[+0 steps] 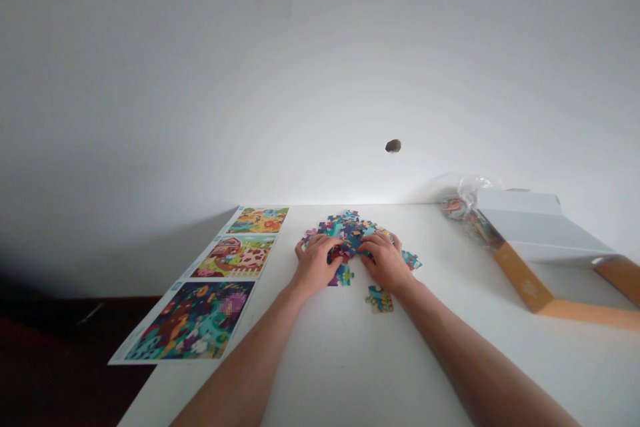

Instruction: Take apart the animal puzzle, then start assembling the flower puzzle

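Observation:
A heap of colourful jigsaw puzzle pieces (353, 225) lies on the white table, some on top of others. My left hand (319, 259) rests on the near left side of the heap, palm down, its fingers bent and apart over the pieces. On the right side my right hand (383, 259) lies in the same way, fingers spread and curved onto the pieces. Both hands touch the heap, and some fingertips are hidden among the pieces. One loose puzzle piece (381, 300) sits apart on the table, close to my right wrist.
At the left edge of the table (325, 360) lies a printed picture sheet (167, 307) with three scenes, partly overhanging. To the right stands an open orange and white box (530, 280). A clear plastic bag (473, 213) with more pieces is beside it. A white wall (320, 80) rises behind.

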Demonstrator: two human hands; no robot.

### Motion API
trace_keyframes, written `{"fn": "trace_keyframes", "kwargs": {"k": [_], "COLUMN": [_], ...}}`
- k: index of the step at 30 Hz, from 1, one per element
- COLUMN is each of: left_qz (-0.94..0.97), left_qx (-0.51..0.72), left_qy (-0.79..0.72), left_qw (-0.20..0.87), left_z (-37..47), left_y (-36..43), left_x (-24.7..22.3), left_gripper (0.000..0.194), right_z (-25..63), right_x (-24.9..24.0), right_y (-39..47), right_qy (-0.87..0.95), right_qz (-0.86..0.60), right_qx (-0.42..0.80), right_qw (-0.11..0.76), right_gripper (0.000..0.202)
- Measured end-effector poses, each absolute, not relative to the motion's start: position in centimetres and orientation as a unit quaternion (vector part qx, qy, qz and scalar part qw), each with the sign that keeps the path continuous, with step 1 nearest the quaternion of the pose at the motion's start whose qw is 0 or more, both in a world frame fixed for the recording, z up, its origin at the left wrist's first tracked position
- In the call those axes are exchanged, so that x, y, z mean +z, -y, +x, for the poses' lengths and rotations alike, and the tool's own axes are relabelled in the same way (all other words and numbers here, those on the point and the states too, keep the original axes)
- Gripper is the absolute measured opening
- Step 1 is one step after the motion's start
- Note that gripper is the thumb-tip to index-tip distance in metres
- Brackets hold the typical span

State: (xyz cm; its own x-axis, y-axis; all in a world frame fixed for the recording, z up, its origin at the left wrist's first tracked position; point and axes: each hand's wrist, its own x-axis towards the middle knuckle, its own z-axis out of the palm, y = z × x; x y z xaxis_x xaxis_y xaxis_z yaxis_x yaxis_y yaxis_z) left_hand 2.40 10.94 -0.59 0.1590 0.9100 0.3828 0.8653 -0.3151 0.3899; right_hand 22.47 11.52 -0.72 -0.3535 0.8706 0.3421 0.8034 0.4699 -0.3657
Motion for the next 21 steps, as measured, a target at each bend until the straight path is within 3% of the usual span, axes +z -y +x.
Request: {"fn": "trace_keyframes", "kwargs": {"k": [5,8,11,21], "left_qz": [0.786,0.797,0.79,0.724], "left_qx": [0.273,0.23,0.2,0.21], "left_qy": [-0.554,-0.558,-0.579,-0.656], "left_qw": [0.03,0.021,0.018,-0.036], "left_z": [2.43,2.49,2.51,1.78], "left_y": [-10.73,-10.73,-10.77,-11.3], "left_x": [-0.4,-0.68,-0.91,-0.39], "left_gripper": [0.027,0.042,0.052,0.042], "right_z": [22.49,22.49,22.46,22.48], "right_x": [-0.51,-0.55,-0.64,-0.52], "right_y": [-11.45,-11.34,-11.28,-11.41], "right_qy": [0.799,0.826,0.852,0.846], "right_qz": [-0.539,-0.507,-0.47,-0.465], "right_qx": [0.083,0.09,0.096,0.08], "right_qw": [0.255,0.229,0.211,0.248], "right_gripper": [0.038,0.053,0.051,0.042]}}
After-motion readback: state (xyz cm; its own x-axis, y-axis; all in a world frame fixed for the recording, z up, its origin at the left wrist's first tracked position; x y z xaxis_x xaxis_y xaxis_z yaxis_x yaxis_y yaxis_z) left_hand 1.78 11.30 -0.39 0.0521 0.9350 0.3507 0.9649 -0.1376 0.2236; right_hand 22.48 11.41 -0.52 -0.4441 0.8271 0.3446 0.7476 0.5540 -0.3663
